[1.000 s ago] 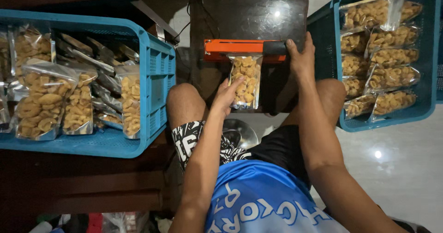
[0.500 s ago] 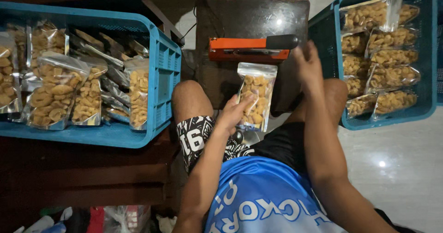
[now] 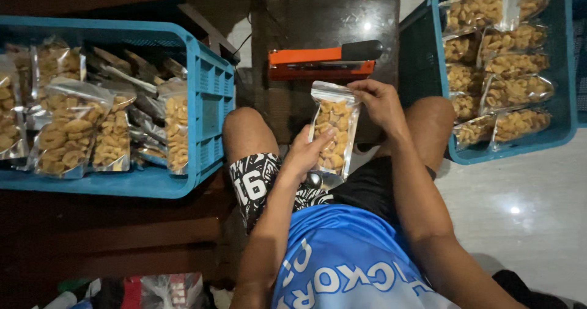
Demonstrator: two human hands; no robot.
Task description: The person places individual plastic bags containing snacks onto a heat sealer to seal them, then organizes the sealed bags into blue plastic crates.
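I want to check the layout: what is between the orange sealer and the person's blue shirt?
In the head view, the snack pouch lies between the orange sealer and the blue shirt, held by both hands: left hand low, right hand at its top.

Blue crates, an orange sealer with black handle, silver-clear pouch of golden snacks, black-and-white patterned shorts.

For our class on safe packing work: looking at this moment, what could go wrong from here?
1. The snack pouch is gripped only at its edges by the left hand and right hand; it could slip.
2. The orange heat sealer sits close above the right hand; fingers might get pinched or burned.
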